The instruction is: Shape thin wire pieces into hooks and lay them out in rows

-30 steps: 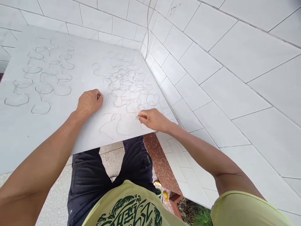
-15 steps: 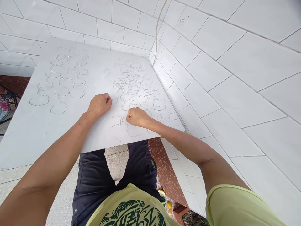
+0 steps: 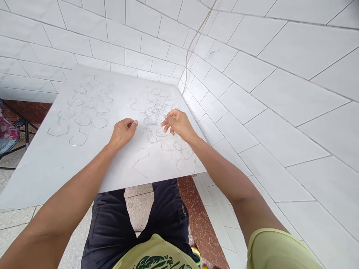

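Note:
My left hand (image 3: 125, 131) is closed in a pinch just above the white board. Whether a thin wire is between its fingertips cannot be made out. My right hand (image 3: 178, 123) hovers over the right side of the board, fingers loosely apart, with nothing visible in them. Below and around it lies a tangled spread of thin bent wires (image 3: 153, 142), partly covered by the hand. A single curved wire (image 3: 134, 165) rests near the front edge, between my forearms. To the left, several S-shaped wires (image 3: 77, 145) lie in loose rows.
The white board (image 3: 42, 175) reaches to the tiled walls (image 3: 235, 97) behind and at right. A pale cable (image 3: 187, 59) runs down the corner. On the left stands a folding chair (image 3: 26, 130) with floral cloth. My legs (image 3: 112, 220) are under the front edge.
My right hand has moved up and away over the wire pile, and its fingers have gone from closed to apart. My left hand stays pinched in nearly the same place. The view has tilted up slightly.

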The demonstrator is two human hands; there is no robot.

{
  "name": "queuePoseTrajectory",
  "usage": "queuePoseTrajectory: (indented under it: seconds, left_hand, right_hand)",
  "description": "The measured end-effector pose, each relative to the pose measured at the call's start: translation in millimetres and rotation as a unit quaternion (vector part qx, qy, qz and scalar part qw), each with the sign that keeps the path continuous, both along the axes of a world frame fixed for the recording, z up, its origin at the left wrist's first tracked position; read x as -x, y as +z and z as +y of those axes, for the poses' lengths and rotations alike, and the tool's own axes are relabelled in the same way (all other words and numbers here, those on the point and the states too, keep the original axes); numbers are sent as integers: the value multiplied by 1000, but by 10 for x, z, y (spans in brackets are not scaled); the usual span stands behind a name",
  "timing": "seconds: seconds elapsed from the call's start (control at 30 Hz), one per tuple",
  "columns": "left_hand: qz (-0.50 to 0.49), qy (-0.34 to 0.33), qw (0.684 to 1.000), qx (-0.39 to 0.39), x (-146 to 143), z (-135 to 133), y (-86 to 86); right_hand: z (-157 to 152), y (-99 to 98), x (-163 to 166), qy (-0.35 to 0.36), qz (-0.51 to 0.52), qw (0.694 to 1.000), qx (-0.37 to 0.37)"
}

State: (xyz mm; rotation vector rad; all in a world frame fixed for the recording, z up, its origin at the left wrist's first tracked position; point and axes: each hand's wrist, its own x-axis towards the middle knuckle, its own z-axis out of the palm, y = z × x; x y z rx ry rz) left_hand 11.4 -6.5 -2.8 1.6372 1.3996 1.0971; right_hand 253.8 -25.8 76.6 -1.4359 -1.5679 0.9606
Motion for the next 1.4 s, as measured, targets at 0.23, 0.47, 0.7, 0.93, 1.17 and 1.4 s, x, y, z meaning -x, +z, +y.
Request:
queuePoseTrajectory:
  seconds: [0.23, 0.47, 0.7, 0.93, 1.17, 1.4]
  left_hand:
    - [-235, -170, 952, 97, 30, 8, 80]
    - [-257, -172, 943, 120, -43, 20, 53]
    - [-225, -169, 952, 124, -31, 64, 9]
    - [-181, -131, 970, 95, -7, 104, 17]
    - [-190, -69, 975, 89, 11, 113, 129]
    - [-184, -78, 977, 79, 7, 116, 99]
  right_hand:
    - [225, -198, 191, 20, 107, 993, -47]
    - [388, -457, 297, 55, 157, 986, -16]
    - [504, -593, 153, 105, 200, 974, -20]
    - [554, -759, 29, 143, 218, 965, -14]
    - [489, -806, -9, 231, 164, 958, 37]
    - [459, -869, 0, 275, 195, 938, 83]
